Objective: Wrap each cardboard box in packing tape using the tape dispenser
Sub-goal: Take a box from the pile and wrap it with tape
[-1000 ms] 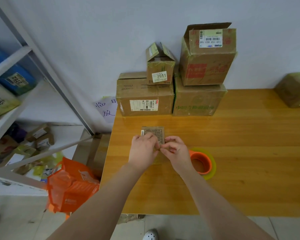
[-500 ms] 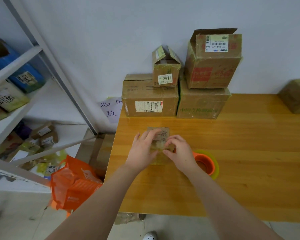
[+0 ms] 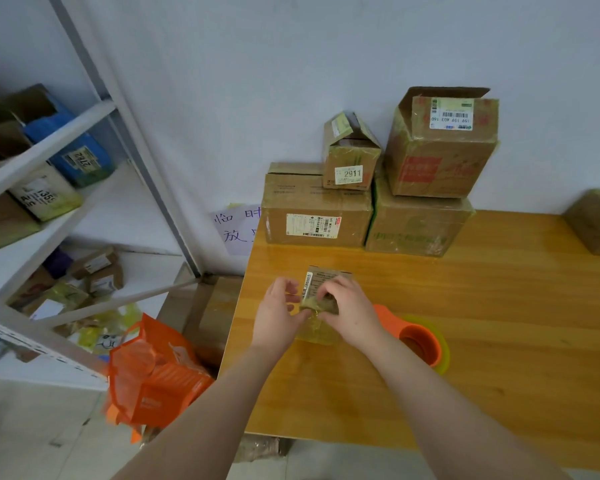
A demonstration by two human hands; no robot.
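Note:
A small flat cardboard box (image 3: 321, 284) with a printed label lies on the wooden table (image 3: 482, 306) between my hands. My right hand (image 3: 349, 308) pinches yellowish packing tape at the box's near edge, fingers curled over it. My left hand (image 3: 279, 311) is at the box's left side, thumb against the tape, fingers loosely spread. The orange tape dispenser (image 3: 418, 339) with its yellow-green roll lies on the table just right of my right wrist.
Taped cardboard boxes are stacked against the wall: a wide one (image 3: 317, 216), a small "2911" box (image 3: 350, 157), a green-printed one (image 3: 418, 225) and a tall one (image 3: 444, 147). Another box (image 3: 596, 221) sits far right. A metal shelf (image 3: 49, 140) and an orange bag (image 3: 153, 374) stand left.
The box has tipped and turned slightly between my hands. My left hand has slid off the top to the left side while my right keeps hold of the tape. The camera has turned left.

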